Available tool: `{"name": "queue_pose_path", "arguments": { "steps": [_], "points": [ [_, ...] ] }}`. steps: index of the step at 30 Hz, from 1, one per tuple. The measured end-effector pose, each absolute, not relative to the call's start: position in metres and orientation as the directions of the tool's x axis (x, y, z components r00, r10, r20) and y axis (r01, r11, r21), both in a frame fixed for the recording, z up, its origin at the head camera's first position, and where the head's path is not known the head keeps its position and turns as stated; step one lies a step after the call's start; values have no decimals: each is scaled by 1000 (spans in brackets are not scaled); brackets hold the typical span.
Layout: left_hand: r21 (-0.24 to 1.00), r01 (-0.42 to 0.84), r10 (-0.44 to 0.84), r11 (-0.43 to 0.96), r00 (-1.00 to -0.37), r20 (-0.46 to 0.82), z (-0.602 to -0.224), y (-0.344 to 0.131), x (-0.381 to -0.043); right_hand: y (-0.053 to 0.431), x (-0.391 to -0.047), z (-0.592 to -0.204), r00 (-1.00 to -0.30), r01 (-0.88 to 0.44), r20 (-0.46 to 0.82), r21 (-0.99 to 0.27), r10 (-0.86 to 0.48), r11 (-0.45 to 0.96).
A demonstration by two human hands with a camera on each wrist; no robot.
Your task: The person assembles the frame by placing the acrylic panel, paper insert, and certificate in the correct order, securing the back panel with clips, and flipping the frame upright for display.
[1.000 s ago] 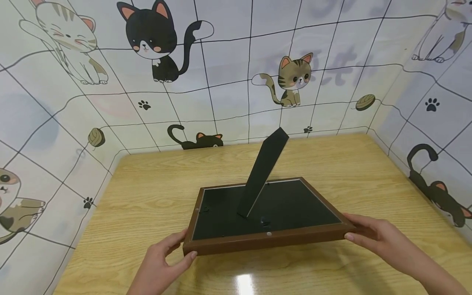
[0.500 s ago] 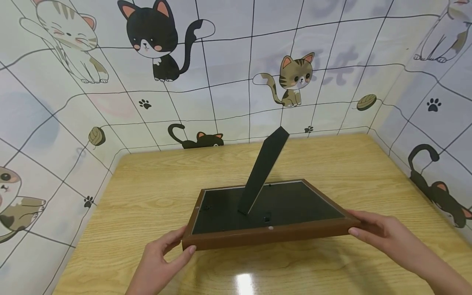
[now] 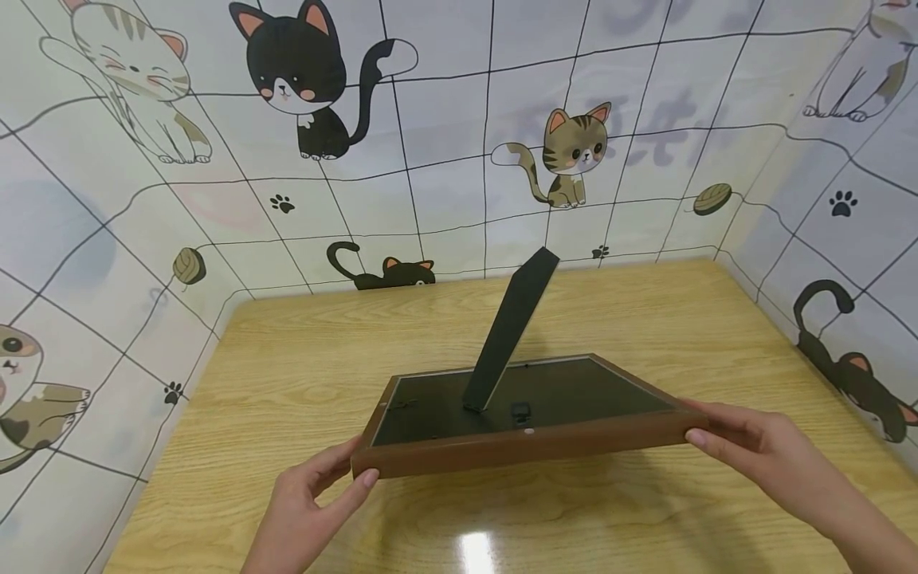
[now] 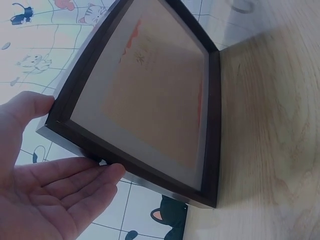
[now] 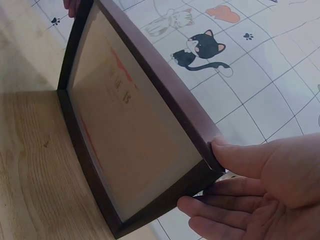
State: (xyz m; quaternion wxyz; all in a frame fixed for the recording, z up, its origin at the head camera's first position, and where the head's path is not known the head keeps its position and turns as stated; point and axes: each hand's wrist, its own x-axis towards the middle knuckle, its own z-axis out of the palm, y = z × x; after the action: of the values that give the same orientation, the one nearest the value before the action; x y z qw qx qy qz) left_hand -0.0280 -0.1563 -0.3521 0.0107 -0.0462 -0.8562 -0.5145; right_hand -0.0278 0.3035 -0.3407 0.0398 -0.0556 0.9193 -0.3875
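A brown picture frame (image 3: 459, 459) is tilted over the table, its black back (image 3: 588, 395) turned up. From that back a black easel stand (image 3: 511, 327) sticks up at a slant. My left hand (image 3: 304, 506) pinches the near left corner, thumb on the near side. At the near right corner, my right hand (image 3: 770, 458) grips the frame with thumb and fingers. In the left wrist view, the front shows a pale certificate (image 4: 155, 95) with some red edging behind the pane; its text is blurred. The frame's far edge appears to rest on the table in both wrist views.
The wooden table (image 3: 287, 351) lies under and around the frame. Behind it and at both sides stand walls (image 3: 445, 191) covered with a cat-print grid pattern. A bright reflection (image 3: 476, 552) shows on the near tabletop.
The frame's near edge has risen a little and tilts more steeply, while its far edge sits slightly lower in view. My right hand has shifted slightly right; both hands keep their hold.
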Motion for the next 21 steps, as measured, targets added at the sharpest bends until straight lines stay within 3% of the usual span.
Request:
{"name": "queue_pose_path", "arguments": {
  "steps": [21],
  "points": [
    [922,-18,-18,386,-1000,-11,-339,-149,-28,302,-27,-335,-998,-50,5,-695,-64,718]
  ]
}}
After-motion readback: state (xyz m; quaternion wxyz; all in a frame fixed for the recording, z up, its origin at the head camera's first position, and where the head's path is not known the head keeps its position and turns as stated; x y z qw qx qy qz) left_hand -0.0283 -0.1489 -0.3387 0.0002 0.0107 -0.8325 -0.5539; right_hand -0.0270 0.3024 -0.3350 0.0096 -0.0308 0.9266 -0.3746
